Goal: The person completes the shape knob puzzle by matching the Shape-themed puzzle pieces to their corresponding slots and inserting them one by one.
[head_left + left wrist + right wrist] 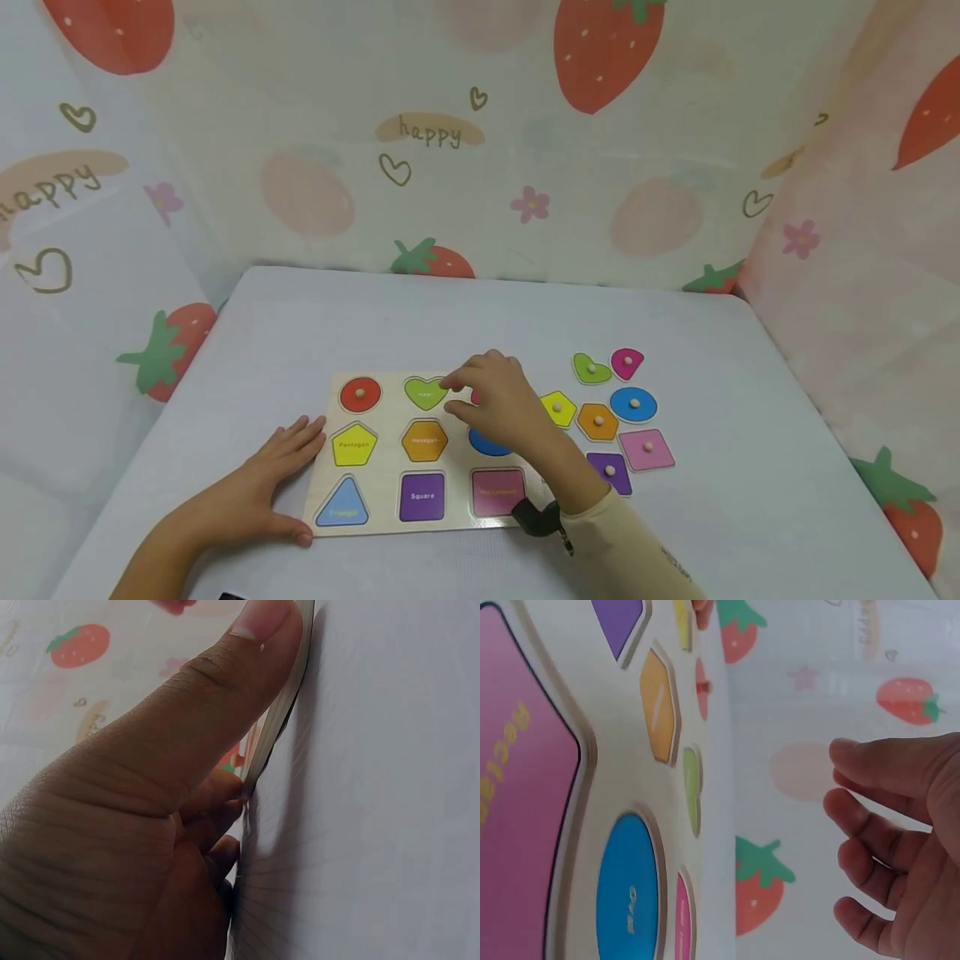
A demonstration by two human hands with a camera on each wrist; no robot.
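Observation:
A wooden shape puzzle board (pixel 384 467) lies on the table. My left hand (pixel 262 479) rests at its left edge, fingers spread, with the thumb (pixel 247 667) against the board's lower corner. Over the board's upper right hovers my right hand (pixel 502 408), its fingertips near the green heart recess (pixel 426 395). Nothing is between those fingers and thumb, which stand apart in the right wrist view. The red circle piece (pixel 360 393) with its knob sits in the top left recess. My right hand and forearm hide part of the blue oval recess (pixel 491 443) and the pink recess above it.
Several loose knobbed pieces lie right of the board: a green heart (pixel 591 369), a magenta rounded piece (pixel 627 363), a yellow pentagon (pixel 557 408), an orange hexagon (pixel 597 422), a blue oval (pixel 633 404), a purple square (pixel 611 473) and a pink rectangle (pixel 648 450).

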